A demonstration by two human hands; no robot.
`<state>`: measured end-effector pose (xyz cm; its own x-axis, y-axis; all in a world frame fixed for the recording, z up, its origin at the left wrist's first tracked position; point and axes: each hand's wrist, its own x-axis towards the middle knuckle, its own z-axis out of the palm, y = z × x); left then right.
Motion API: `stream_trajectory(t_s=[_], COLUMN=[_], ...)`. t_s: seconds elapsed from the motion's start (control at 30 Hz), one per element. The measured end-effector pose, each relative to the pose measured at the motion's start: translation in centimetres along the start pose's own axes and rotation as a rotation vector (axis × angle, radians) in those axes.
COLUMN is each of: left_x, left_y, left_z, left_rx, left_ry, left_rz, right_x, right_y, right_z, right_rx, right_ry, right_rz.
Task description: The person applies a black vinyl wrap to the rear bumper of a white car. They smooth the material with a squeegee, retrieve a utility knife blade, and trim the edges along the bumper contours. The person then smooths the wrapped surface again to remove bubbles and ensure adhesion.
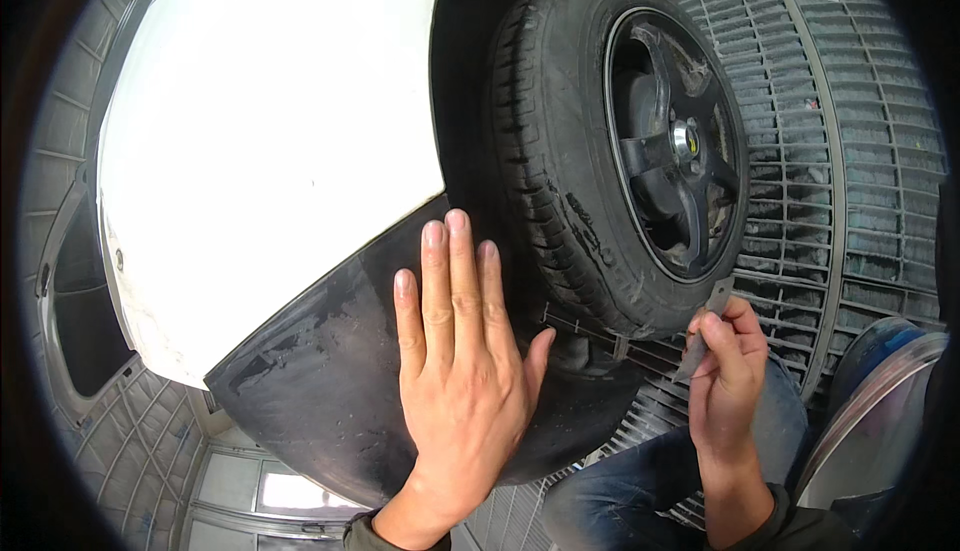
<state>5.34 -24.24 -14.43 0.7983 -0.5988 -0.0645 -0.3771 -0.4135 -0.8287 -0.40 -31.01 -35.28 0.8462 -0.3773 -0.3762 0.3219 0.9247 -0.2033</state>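
Note:
My left hand (465, 361) lies flat, fingers stretched out, over the dark bumper panel (310, 371) of a car; the palm appears to rest on it. This black panel has damp-looking smears and meets the white body panel (280, 131) along a slanting seam. Between thumb and fingers of my right hand (730, 371), a flat grey metal blade (717, 298) is pinched, its pointed end toward the lower left. A small hole shows near its upper end. That hand is just below the black tyre (570, 171), apart from the bumper.
The wheel has a dark spoked rim (665, 151). Metal floor grating (800, 151) runs along the right. A round tub (870, 421) stands at the lower right beside my jeans-clad leg (630, 491). A car door with a dark window (80, 321) is at the far left.

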Motion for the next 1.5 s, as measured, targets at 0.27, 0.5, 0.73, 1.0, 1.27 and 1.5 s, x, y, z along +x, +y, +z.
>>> stream_trajectory(t_s=[0.27, 0.5, 0.73, 1.0, 1.27, 1.5], left_x=[-2.8, -3.7, -5.4, -6.0, -6.1, -6.3], left_y=[0.9, 1.4, 2.4, 1.0, 0.5, 0.7], left_z=[-0.5, 0.2, 0.3, 0.9, 1.8, 2.5], left_rx=[-0.021, -0.138, -0.215, -0.303, -0.272, -0.274], left_ry=[-0.101, -0.115, -0.124, -0.090, -0.022, 0.021], left_rz=[0.030, 0.051, 0.002, 0.036, 0.047, 0.037], right_x=[1.8, 5.3, 8.2, 9.9, 9.4, 9.3], right_y=[0.8, 2.7, 1.4, 1.9, 2.3, 2.9], right_z=[2.8, 6.8, 12.1, 14.1, 14.7, 14.6], right_rx=[-0.078, -0.100, -0.342, -0.214, -0.184, -0.166], right_ry=[-0.077, -0.405, -0.755, -0.831, -0.762, -0.755], right_rz=[-0.035, -0.100, -0.107, -0.129, -0.210, -0.320])
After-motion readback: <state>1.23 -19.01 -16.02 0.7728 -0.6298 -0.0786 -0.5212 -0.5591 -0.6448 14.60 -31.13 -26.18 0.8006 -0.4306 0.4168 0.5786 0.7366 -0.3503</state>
